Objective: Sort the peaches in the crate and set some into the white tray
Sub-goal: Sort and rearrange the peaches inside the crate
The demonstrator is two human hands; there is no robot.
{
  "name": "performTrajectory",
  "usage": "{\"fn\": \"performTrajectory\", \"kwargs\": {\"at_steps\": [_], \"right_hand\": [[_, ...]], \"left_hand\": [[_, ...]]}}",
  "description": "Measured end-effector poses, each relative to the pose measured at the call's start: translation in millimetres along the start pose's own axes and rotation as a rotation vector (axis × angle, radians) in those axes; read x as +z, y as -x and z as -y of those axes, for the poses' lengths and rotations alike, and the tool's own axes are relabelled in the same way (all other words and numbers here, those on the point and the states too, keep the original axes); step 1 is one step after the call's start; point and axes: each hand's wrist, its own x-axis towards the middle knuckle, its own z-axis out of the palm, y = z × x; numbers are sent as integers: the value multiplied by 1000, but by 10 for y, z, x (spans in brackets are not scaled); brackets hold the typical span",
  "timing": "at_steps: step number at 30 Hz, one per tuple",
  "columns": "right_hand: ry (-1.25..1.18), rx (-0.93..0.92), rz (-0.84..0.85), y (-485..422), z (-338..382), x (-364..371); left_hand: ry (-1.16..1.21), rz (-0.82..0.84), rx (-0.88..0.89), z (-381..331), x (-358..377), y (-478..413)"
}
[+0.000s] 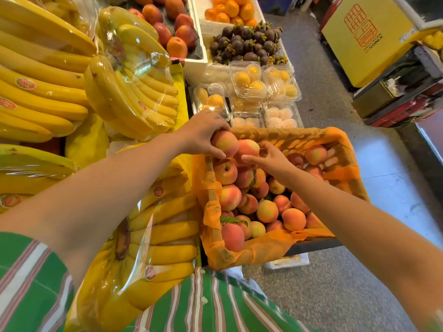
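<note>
Now each hand holds a peach over the crate's far corner.
Left hand (203,134) curls down over one peach (225,143); right hand (272,159) cups a second peach (248,149) touching it, thumb above, fingers beneath. Both sit atop the heap (266,210) in the orange-lined crate (347,149). Peaches likely bruise easily and weigh little: take each round its belly with fingertips spread, without squeezing.

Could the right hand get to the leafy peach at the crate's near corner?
Probably yes: the leafy peach lies uncovered on top, though the right hand grips another peach.
</note>
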Motion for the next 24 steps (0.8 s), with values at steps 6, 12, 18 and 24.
{"fn": "performTrajectory", "kwargs": {"at_steps": [6, 12, 18, 24], "right_hand": [[-176, -31, 70, 269, -80, -300], [-524, 55, 311, 599, -253, -715], [-580, 61, 291, 861, -514, -1046], [-512, 54, 124, 1062, -647, -1292]], "left_hand": [[559, -97, -129, -272, -87, -70], [1216, 308, -253, -759, -40, -253], [1270, 614, -269, -1091, 208, -427], [1220, 545, -248, -1276, 451, -648]]}}
